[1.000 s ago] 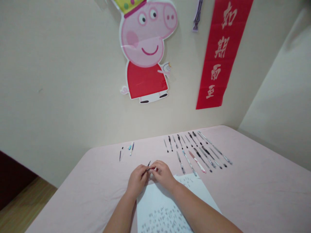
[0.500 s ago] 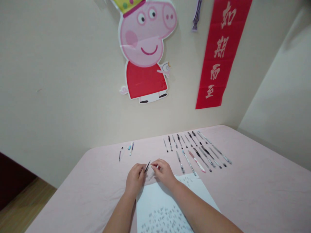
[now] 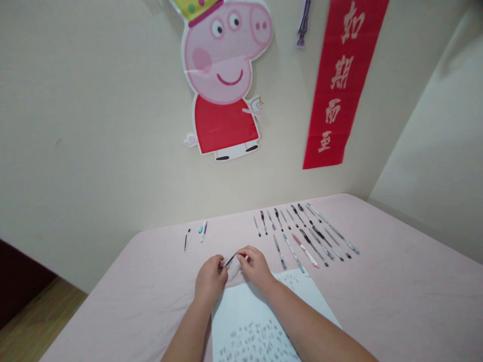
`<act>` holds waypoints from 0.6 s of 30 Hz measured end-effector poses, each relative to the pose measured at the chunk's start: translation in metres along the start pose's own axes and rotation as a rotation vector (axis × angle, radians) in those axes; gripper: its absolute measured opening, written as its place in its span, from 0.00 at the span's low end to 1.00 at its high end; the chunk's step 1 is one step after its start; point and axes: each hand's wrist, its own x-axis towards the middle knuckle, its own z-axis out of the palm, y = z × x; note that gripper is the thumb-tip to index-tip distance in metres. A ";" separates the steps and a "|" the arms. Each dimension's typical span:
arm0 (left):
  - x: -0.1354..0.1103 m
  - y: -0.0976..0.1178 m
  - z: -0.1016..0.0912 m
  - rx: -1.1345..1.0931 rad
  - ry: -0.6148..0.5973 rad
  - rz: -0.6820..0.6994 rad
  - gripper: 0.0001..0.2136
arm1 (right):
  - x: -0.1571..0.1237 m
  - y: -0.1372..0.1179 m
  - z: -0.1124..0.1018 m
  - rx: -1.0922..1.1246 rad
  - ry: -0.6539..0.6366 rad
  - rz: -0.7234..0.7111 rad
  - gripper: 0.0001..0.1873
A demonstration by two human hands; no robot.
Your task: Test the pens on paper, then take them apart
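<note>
My left hand [image 3: 211, 276] is closed, pinching a thin dark pen refill [image 3: 230, 260] that slants up to the right. At its upper end, the fingertips of my right hand [image 3: 253, 264] are pinched together on it. A pale, see-through piece [image 3: 234, 271], perhaps a pen barrel, shows below and between the hands; its ends are hidden. Under my forearms lies a white sheet of paper [image 3: 241, 306] with rows of dark handwriting.
Two rows of pens lie to the right, among them a pink-and-white pen [image 3: 305, 250]. At the back left are a dark refill [image 3: 185, 243], a blue cap [image 3: 199, 230] and a white-and-blue pen [image 3: 204, 232]. A pink cloth [image 3: 396, 281] covers the table.
The refill has tilted from steep to flatter, its upper end now at my right fingertips, which were apart from it before. My left fingers have shifted slightly.
</note>
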 end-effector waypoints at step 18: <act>0.004 -0.005 0.005 -0.386 0.141 -0.043 0.08 | -0.003 0.001 0.003 0.030 -0.133 0.014 0.19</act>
